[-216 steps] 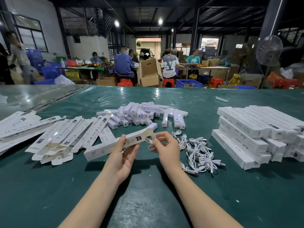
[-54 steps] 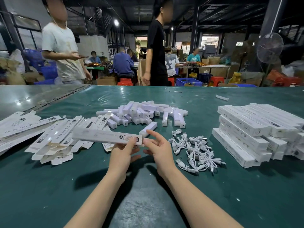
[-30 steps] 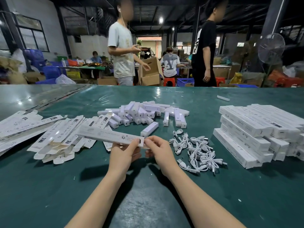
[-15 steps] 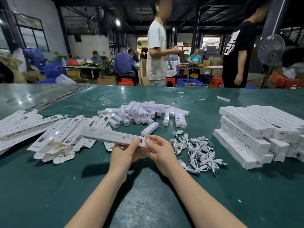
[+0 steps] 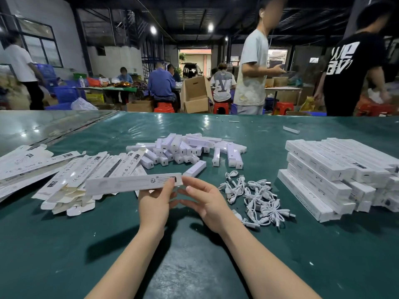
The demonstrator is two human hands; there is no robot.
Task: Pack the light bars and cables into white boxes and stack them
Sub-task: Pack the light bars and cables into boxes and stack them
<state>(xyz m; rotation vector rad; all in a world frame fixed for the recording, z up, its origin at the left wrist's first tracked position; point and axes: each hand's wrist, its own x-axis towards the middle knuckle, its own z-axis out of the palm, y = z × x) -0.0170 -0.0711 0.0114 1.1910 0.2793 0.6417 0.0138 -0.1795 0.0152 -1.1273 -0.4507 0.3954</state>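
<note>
Two loose heaps of flat box blanks (image 5: 71, 180) lie on the left of the green worktop (image 5: 194, 266), fanned and overlapping. Just right of them, the left hand (image 5: 154, 203) grips one assembled white box (image 5: 129, 183) near its right end, thumb on the printed face, fingers behind. The box is lifted off the worktop and lies roughly level, its long body reaching left over the blanks. The right hand (image 5: 205, 199) is open, fingers straight and relaxed, fingertips just beside the box's right end; I cannot tell whether they touch it.

Farther off, mid-worktop: a jumbled pile of light bars (image 5: 185, 147), with a single bar (image 5: 194, 168) lying apart on its near side, close to the held box's end. Right of the hands: a tangle of white cables (image 5: 254, 197). Far right: a stack of closed boxes (image 5: 323, 173), several layers high. Beyond the far edge stand a person in a light shirt (image 5: 252, 72) and a person in a black shirt (image 5: 349, 72).
</note>
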